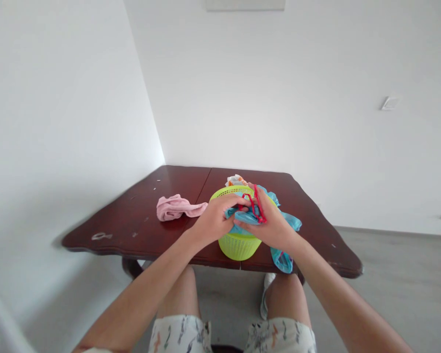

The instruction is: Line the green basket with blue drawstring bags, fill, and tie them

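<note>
A blue plastic bag [247,216] with a red drawstring [257,206] is between my two hands, at the mouth of a yellow-green plastic basket [238,247]. My left hand [216,215] is closed on the bag's left side, thumb and fingers pinching it. From the right, my right hand [274,226] grips the bag, with the red string looped across its fingers. The hands and the bag hide most of the basket's inside. More blue plastic [291,221] lies on the table just right of the basket, and one piece [282,261] hangs at the front edge.
The dark red wooden table [132,215] has wavy edges and stands near white walls. A crumpled pink cloth [176,208] lies left of the basket. Behind the basket is a white and orange crumpled item [236,180]. My knees are under the table's front edge.
</note>
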The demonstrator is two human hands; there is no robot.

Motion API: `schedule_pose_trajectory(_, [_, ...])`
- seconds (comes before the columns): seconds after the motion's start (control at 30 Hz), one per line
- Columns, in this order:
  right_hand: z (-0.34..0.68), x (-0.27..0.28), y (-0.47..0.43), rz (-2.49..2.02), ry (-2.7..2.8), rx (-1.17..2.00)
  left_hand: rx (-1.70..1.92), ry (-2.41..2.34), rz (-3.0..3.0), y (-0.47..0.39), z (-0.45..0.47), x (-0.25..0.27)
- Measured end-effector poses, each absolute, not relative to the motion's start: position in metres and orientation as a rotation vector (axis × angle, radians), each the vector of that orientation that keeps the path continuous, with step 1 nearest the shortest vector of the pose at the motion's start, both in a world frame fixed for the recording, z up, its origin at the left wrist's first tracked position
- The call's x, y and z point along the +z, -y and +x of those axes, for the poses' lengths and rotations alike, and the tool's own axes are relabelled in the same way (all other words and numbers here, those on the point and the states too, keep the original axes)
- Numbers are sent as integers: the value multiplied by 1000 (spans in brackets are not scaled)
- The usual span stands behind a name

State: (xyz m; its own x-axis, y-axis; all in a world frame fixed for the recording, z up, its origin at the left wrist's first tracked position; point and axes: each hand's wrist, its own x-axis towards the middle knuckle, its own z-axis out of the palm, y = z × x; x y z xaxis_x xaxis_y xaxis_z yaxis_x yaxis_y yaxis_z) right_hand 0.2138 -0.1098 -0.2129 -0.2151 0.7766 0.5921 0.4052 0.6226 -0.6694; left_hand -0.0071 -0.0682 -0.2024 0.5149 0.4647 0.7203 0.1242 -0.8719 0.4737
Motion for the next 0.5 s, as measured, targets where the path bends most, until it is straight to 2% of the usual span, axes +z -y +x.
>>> schedule_pose_trajectory(0.1, [215, -208, 106, -919, 1877, 487, 1401, -533, 2409, 68, -13, -206])
schedule_pose_trajectory(0.27, [243, -212, 118, -1047, 1864, 454, 1569, -732, 2092, 66, -43, -209])
schedule_pose_trajectory(0.4, [268, -206, 131, -1209, 1842, 321, 1619, -682, 1797, 65, -61, -205])
schedule_pose_trajectory(0.5, [276, -198, 137, -1221, 1889, 393, 1588, -601, 1678, 65, -58, -203])
